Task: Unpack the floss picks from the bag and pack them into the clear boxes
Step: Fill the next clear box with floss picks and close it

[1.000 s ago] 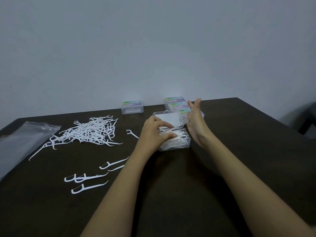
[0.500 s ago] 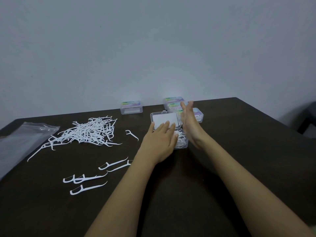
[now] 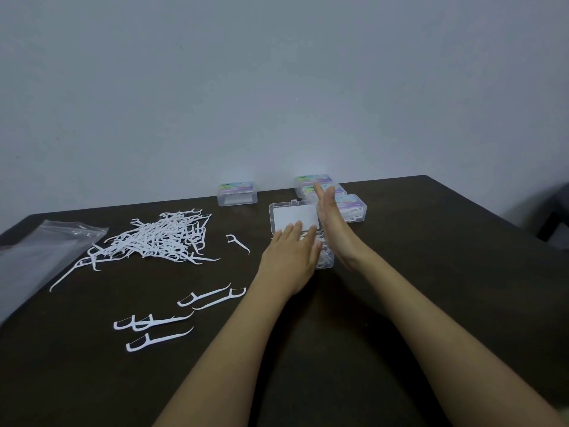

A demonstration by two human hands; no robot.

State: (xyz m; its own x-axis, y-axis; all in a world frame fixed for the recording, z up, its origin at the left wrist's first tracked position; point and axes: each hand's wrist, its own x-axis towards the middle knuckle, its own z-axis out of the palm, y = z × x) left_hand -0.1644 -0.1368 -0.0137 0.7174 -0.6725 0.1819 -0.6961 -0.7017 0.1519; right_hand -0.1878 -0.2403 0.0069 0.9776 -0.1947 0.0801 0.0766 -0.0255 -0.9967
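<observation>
A clear box (image 3: pixel 327 262) full of white floss picks sits mid-table, its lid (image 3: pixel 292 217) lying flat behind it. My left hand (image 3: pixel 291 257) lies flat on top of the picks, fingers straight, covering most of the box. My right hand (image 3: pixel 334 224) stands on edge against the box's right side, fingers straight and pointing away. A heap of loose floss picks (image 3: pixel 160 238) lies to the left. The empty clear bag (image 3: pixel 40 257) lies at the far left edge.
Several single picks (image 3: pixel 154 322) lie near my left forearm, one more pick (image 3: pixel 238 243) sits beside the heap. A closed labelled box (image 3: pixel 237 193) stands by the wall; three more boxes (image 3: pixel 354 208) cluster behind my right hand. The dark table (image 3: pixel 431 272) ends at the right.
My left hand went from curled fingers on the picks to a flat palm pressing them down. My right hand moved in against the box's right side. The box shifted slightly away from me.
</observation>
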